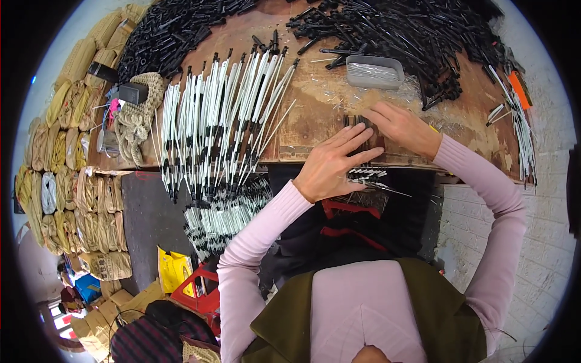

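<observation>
Dark, slender rods lie side by side on the tabletop, near its front edge and partly covered by both hands. The left hand is laid over them palm down; its grip is spread, with the fingers extended and the thumb apart. The right hand is at their far end with fingers bent; whether its grip is pinching a rod cannot be told. Below the left palm, narrow white strips with black parts project past the edge.

Just beyond the hands stands a translucent plastic tray, rectangular with rounded corners, containing thin, clear slivers. Similar slivers are scattered on the worn, brown wooden surface. Behind the tray is a heap of glossy black tubular parts; a second black heap occupies the far left.

Left of the hands, long white assemblies with black ends and joints are arranged in a fan, overhanging the front edge. Beside them lies a coarse, beige braided cord. At the right end, slim white rods are stacked near a flat orange piece.
</observation>
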Demonstrator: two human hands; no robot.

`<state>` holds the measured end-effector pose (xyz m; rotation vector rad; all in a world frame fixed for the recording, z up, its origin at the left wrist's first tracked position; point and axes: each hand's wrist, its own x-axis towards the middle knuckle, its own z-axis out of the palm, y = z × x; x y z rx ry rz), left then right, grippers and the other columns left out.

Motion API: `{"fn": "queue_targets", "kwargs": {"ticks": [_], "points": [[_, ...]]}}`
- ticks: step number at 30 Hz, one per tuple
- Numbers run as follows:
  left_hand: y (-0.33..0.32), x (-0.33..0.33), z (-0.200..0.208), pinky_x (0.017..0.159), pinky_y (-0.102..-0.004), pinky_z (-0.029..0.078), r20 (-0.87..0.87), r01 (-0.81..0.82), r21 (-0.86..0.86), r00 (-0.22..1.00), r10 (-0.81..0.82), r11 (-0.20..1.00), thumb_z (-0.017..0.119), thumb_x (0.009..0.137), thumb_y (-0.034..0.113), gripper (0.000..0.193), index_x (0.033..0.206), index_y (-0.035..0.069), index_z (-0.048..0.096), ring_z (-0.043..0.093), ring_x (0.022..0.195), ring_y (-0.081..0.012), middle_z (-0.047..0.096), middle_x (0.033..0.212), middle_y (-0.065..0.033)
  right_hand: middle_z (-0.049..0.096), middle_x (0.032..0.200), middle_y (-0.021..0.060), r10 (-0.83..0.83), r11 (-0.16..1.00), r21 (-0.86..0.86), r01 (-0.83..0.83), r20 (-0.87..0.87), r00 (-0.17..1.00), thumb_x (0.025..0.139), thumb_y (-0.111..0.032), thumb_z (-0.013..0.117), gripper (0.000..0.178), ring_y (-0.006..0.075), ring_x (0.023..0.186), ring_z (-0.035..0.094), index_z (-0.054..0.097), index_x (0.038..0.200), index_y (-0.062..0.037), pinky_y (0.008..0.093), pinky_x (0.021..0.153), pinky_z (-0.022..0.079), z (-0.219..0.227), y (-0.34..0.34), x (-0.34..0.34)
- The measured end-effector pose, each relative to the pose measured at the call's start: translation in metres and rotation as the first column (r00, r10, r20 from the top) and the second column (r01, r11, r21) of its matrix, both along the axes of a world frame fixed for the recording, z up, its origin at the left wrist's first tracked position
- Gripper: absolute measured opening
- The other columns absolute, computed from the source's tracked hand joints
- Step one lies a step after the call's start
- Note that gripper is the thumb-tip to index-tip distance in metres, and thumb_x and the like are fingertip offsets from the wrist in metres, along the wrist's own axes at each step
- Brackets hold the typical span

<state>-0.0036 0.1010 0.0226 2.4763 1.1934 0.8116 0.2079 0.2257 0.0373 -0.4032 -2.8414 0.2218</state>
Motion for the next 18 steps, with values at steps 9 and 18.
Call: {"fn": "queue_targets", "kwargs": {"ticks": [9,18], "points": [[-0.0011,0.0009,-0.0011,0.110,-0.0443,0.041,0.043,-0.009,0.022,0.999,0.008,1.000,0.083,0.061,0.024,0.078,0.135,0.027,0.058,0.043,0.136,-0.0317,0.048,0.146,-0.0089,0.054,0.111,0.0139,-0.010,1.000,-0.008,0.010,0.024,1.000,0.084,-0.006,0.055,0.042,0.0309,0.105,0.058,0.051,0.125,0.0013,0.0372,0.088,0.051,0.0008,-0.0007,-0.0003],[-0.0017,0.0031,-0.0018,0.112,-0.0446,0.039,0.047,-0.009,0.013,0.999,0.008,1.000,0.084,0.061,0.020,0.078,0.134,0.026,0.059,0.042,0.137,-0.0309,0.048,0.146,-0.0081,0.054,0.108,0.0130,-0.016,1.000,-0.002,0.016,0.049,0.999,0.081,-0.005,0.058,0.045,0.0305,0.104,0.058,0.051,0.125,0.0008,0.0374,0.087,0.051,-0.0011,-0.0003,-0.0069]]}}
